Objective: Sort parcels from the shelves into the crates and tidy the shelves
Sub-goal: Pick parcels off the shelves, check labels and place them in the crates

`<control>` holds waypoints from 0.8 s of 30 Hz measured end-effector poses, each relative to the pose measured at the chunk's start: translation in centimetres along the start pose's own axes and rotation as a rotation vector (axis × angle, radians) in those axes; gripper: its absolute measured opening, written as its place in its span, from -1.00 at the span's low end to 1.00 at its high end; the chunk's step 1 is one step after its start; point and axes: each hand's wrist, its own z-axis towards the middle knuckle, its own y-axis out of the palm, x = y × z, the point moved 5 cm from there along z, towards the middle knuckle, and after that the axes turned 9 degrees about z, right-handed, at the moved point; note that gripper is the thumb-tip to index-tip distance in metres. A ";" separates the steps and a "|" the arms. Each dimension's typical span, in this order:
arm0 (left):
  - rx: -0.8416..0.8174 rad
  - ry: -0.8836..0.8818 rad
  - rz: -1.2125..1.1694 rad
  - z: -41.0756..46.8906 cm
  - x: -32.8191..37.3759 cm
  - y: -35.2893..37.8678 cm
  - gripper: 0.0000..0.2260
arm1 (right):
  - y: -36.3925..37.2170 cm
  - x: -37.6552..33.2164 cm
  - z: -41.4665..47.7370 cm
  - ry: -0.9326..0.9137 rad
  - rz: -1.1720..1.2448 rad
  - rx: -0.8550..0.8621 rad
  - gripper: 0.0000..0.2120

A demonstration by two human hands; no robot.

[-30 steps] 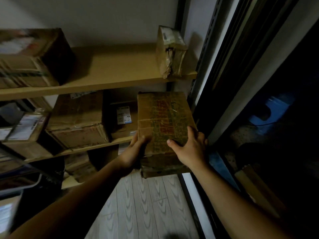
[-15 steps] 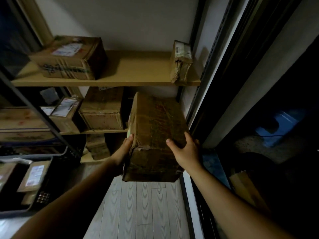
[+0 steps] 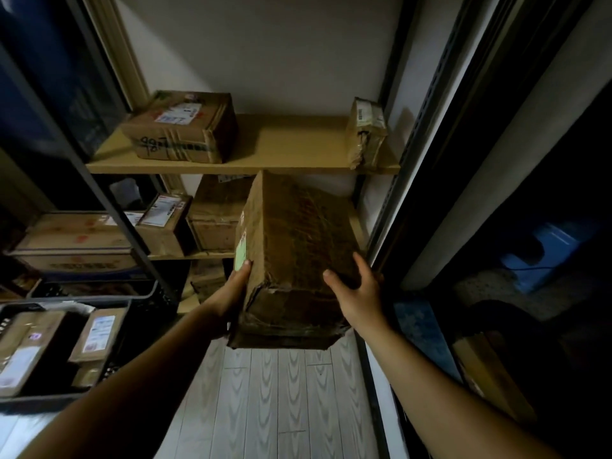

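Observation:
A large brown cardboard parcel (image 3: 298, 256), wrapped in tape and dented at its near end, hangs in the air in front of the shelves. My left hand (image 3: 231, 293) grips its left side and underside. My right hand (image 3: 356, 286) grips its right side, thumb on top. On the upper shelf (image 3: 291, 150) lie a flat taped parcel (image 3: 182, 127) at the left and a small upright parcel (image 3: 366, 134) at the right. The middle shelf holds several cardboard parcels (image 3: 212, 220). At the lower left a black crate (image 3: 142, 313) holds several labelled parcels (image 3: 96, 332).
A dark metal shelf upright (image 3: 112, 207) slants across the left side. More parcels lie on a left rack (image 3: 73, 240). A dark door frame (image 3: 430, 160) runs down the right, with a blue object (image 3: 543, 250) beyond it. Pale wood-grain floor (image 3: 281, 402) lies below.
The parcel has come off the middle shelf toward me and turned so its long side faces up. The view has pulled back and swung left, bringing the crate into sight.

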 end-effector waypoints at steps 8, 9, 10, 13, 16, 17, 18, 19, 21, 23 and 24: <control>0.288 0.137 -0.134 -3.2 0.6 -2.9 -0.08 | 4.6 -1.4 -0.6 0.017 -0.210 -0.021 -0.41; 0.344 0.141 -0.069 -3.7 0.6 -3.4 -0.07 | 5.3 -2.0 -1.0 0.018 -0.230 -0.055 -0.37; 0.394 0.143 -0.032 -4.1 0.7 -3.6 -0.12 | 5.8 -2.2 -1.3 0.035 -0.256 -0.088 -0.31; 0.480 0.190 0.051 -5.4 1.1 -3.6 -0.21 | 6.5 -2.5 -1.8 0.093 -0.260 -0.148 -0.21; 0.547 0.294 0.090 -6.8 1.8 -4.4 -0.30 | 6.6 -2.5 -1.9 0.134 -0.122 -0.162 -0.26; 0.545 0.299 0.070 -7.1 1.9 -4.9 -0.35 | 6.5 -2.4 -2.0 0.136 -0.110 -0.164 -0.32; 0.525 0.311 0.039 -7.2 2.0 -5.3 -0.34 | 6.5 -2.5 -2.1 0.127 -0.096 -0.169 -0.39; 0.491 0.322 0.021 -7.0 2.0 -5.8 -0.32 | 6.4 -2.7 -2.2 0.114 -0.078 -0.176 -0.45; 0.435 0.378 0.009 -7.1 1.8 -6.6 -0.43 | 6.2 -3.1 -2.6 0.102 -0.040 -0.193 -0.48; 0.388 0.459 -0.021 -9.3 2.3 -6.7 -0.60 | 6.0 -3.4 -2.9 0.095 -0.015 -0.204 -0.49; 0.356 0.496 -0.028 -10.4 2.7 -6.5 -0.61 | 6.0 -3.7 -3.2 0.094 -0.010 -0.214 -0.50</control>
